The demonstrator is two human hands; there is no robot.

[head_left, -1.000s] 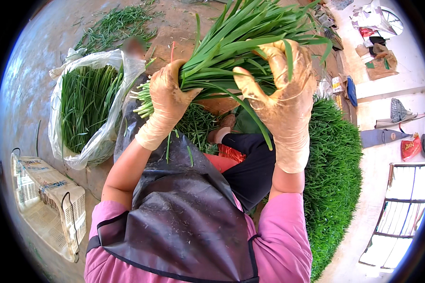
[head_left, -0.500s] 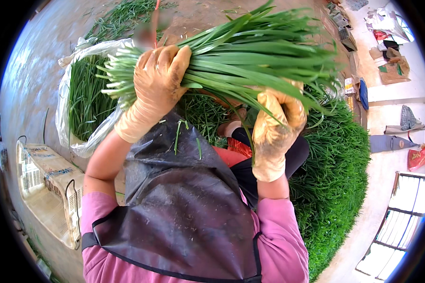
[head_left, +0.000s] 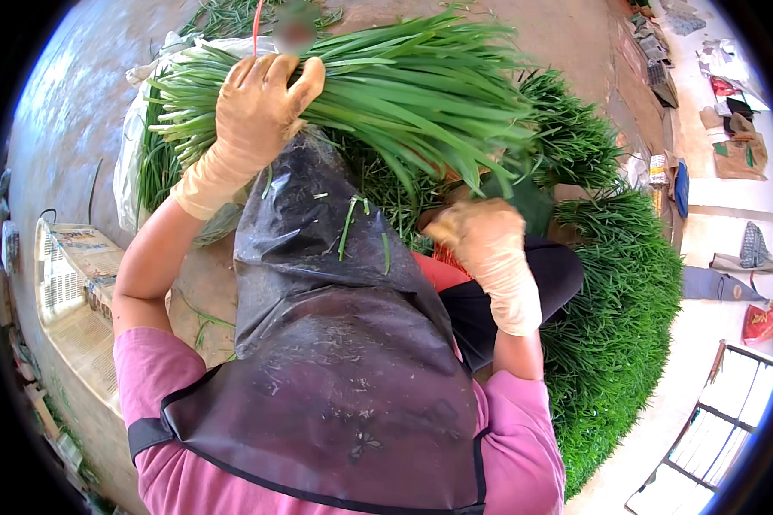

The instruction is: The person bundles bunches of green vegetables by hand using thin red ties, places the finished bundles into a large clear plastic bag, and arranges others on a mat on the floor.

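Chive bundle [head_left: 404, 81] lies across the top of the view, held up over the person's lap, cut ends at the left, leaf tips fanning right. It is the thing in hand. Biggest green mass is the heap of chives [head_left: 627, 326] on the floor at the person's right, curving round the knee. Next, the dark plastic apron [head_left: 335, 343] covers chest and lap, with a few loose green leaves stuck on it. Pink sleeves show at both shoulders. A clear plastic bag [head_left: 146, 163] with more chives inside sits on the floor at the left, just beside the left forearm. A pale woven basket [head_left: 64, 275] stands further left, near the elbow. Concrete floor [head_left: 69, 103] is bare grey behind the bag.

Left hand [head_left: 258, 107], in a tan rubber glove, wraps over the bundle near its cut ends, fingers curled down around the stalks, gripping it. Right hand [head_left: 477, 236], same glove, is below the leaf tips and apart from the bundle, fingers curled in a loose fist; whether it holds anything, cannot tell.
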